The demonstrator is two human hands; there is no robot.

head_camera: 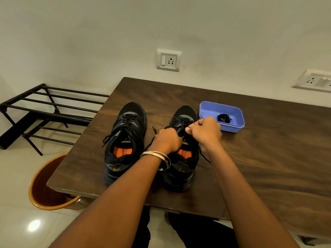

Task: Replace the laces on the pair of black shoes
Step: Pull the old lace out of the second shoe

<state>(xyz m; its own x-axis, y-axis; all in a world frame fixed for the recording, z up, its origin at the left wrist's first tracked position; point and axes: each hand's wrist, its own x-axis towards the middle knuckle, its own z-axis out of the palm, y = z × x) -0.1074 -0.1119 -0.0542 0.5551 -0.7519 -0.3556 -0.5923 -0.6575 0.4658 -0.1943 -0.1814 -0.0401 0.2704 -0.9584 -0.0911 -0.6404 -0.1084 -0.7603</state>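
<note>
Two black shoes with orange insoles stand side by side on the dark wooden table (pixel 268 158), toes pointing away from me. The left shoe (pixel 125 138) is laced, its lace ends loose. Over the tongue of the right shoe (pixel 182 169), my left hand (pixel 167 140) and my right hand (pixel 206 130) both pinch its black lace (pixel 205 155). Loose ends of that lace trail off both sides of the shoe. A coiled black lace (pixel 223 118) lies in a blue plastic tub (pixel 213 109) just right of the shoe.
An orange bucket (pixel 41 185) stands on the tiled floor under the table's left front corner. A black metal rack (pixel 46 111) sits by the wall on the left. Wall sockets are mounted behind the table.
</note>
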